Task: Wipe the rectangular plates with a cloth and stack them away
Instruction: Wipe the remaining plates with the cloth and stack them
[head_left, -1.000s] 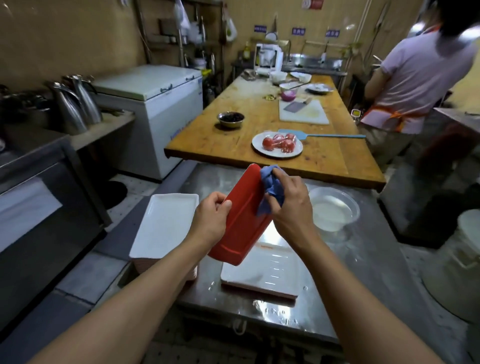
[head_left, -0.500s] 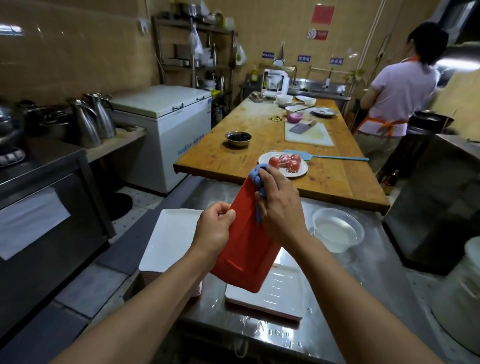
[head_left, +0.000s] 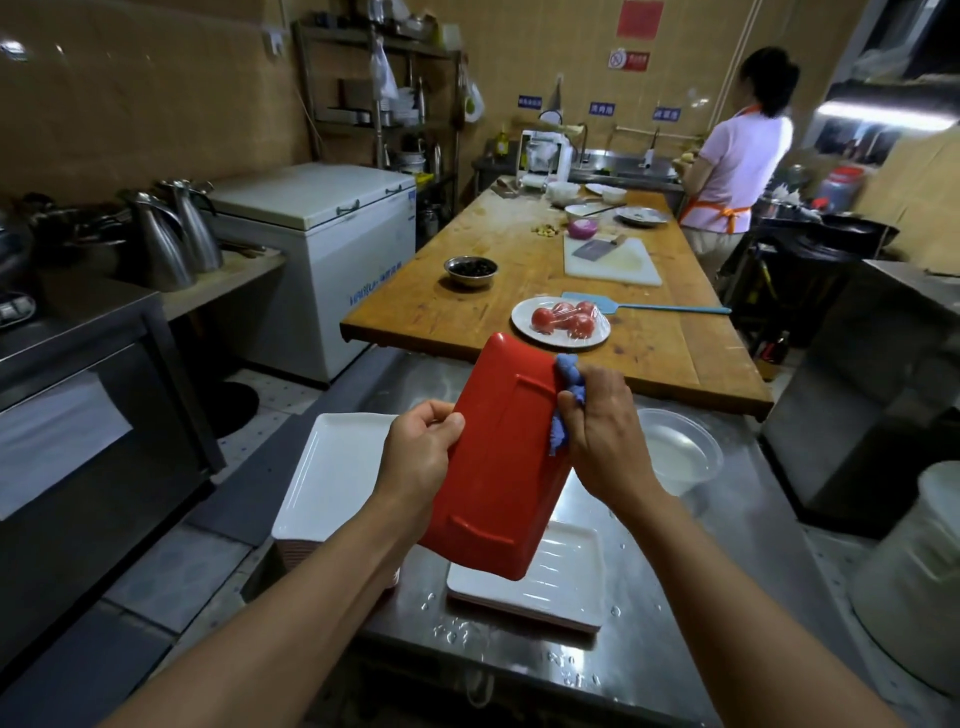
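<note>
I hold a red rectangular plate (head_left: 501, 462) tilted up above the steel counter, its underside facing me. My left hand (head_left: 421, 449) grips its left edge. My right hand (head_left: 605, 431) clutches a blue cloth (head_left: 563, 402) and presses it against the plate's right edge. Below the red plate a wet white rectangular plate (head_left: 558, 584) lies on top of a low pile. To the left stands a stack of plates topped by a white rectangular plate (head_left: 337, 467).
A clear plastic bowl (head_left: 678, 447) sits on the wet steel counter (head_left: 727, 597) to the right. Beyond it is a wooden table (head_left: 498, 270) with a plate of tomatoes (head_left: 558, 322), a blue spatula and a cutting board. A person stands at the far right. A white bucket (head_left: 919, 561) stands near right.
My right hand with the cloth has slid from the plate's top corner down along its right edge. The camera has tilted up, showing more of the kitchen.
</note>
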